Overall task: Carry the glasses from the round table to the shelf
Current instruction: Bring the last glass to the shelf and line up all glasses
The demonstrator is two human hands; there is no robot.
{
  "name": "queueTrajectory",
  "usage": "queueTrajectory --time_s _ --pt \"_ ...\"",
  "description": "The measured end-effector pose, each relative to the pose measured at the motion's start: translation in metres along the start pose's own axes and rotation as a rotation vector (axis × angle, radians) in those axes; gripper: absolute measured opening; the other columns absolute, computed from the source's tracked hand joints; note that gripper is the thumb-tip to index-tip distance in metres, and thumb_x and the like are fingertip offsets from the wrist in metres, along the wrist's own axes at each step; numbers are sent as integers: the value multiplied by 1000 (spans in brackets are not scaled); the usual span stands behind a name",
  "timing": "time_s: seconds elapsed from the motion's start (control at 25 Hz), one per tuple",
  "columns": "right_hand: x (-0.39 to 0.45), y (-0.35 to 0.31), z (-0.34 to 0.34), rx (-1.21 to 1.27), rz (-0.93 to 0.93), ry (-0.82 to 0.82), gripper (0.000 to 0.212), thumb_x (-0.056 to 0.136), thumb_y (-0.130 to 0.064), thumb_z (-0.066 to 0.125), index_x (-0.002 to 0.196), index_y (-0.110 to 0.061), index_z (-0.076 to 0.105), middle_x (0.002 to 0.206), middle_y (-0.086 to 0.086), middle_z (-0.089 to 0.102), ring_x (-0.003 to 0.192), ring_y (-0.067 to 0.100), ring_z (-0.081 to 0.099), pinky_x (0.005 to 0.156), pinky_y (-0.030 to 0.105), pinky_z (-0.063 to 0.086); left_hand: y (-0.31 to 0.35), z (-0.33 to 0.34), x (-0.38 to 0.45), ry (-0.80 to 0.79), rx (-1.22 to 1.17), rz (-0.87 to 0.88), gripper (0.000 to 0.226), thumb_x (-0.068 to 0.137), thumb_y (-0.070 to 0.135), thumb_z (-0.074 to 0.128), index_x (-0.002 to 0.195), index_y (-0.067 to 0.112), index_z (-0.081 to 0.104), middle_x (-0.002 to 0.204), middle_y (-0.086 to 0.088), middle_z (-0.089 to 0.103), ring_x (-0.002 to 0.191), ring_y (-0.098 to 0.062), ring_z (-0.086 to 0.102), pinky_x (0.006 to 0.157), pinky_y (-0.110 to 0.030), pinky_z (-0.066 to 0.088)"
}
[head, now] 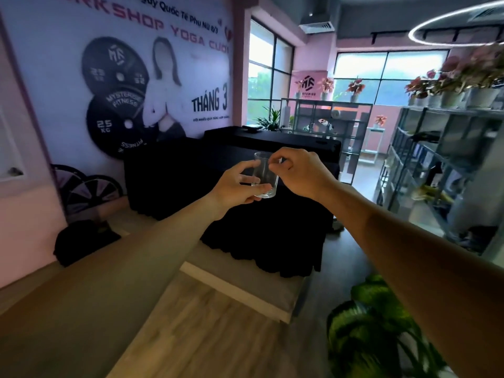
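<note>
Head cam: I see left hand [236, 186] wrapped round clear glass [265, 175] low, right hand [297, 173] pinching rim. Light, slick, brittle imo; grip mid-wall.

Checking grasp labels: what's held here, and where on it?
One clear glass: left hand wraps its lower side and base, right hand pinches the rim.

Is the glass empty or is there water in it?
Empty, it seems. The clear glass, held upright between the left hand and right hand, shows no water line.
</note>
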State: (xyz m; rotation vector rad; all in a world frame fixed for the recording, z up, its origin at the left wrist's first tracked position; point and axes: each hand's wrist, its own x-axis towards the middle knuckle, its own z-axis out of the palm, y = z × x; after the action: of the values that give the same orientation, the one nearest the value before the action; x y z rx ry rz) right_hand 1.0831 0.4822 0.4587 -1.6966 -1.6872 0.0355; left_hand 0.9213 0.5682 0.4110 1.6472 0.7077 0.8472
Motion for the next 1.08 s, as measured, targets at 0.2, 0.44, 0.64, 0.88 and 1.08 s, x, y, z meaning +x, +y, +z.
queueTrajectory --time_s 0.2,0.44,0.64,0.88,1.08 --pt "114 32 51 24 -56 -45 13 94 -37 59 102 -35 69 87 -7 70 82 5 64 77 26 49 -26 -55 100 50 21 -25 70 75 16 83 135 32 51 122 -11 61 104 -24 68 88 -37 59" --pt "259 68 109 63 -132 -108 16 93 -37 59 106 -34 68 86 -10 70 80 0 63 67 17 44 -51 -117 217 166 44 -14 70 75 18 83 136 32 51 121 -10 62 102 -26 69 82 -32 59" --pt "367 64 173 109 -220 -160 17 94 -36 60 107 -32 69 88 -8 70 79 -2 62 67 12 42 -72 -195 291 281 62 -32 69 76 19 83 136 31 51 120 -10 62 91 -20 70 72 -27 57" --pt "493 41 283 147 -301 -198 13 93 -36 61 103 -33 69 85 -8 71 81 3 65 80 23 51 -119 -321 372 382 86 -42 70 74 22 84 135 34 52 120 -9 62 103 -26 69 88 -38 58" --pt "601 -9 375 161 -374 -237 14 92 -38 61 103 -34 69 88 -9 72 84 5 67 84 26 54 -138 -448 425 459 116 -35 69 74 20 84 133 34 52 119 -10 64 91 -21 72 74 -27 61"
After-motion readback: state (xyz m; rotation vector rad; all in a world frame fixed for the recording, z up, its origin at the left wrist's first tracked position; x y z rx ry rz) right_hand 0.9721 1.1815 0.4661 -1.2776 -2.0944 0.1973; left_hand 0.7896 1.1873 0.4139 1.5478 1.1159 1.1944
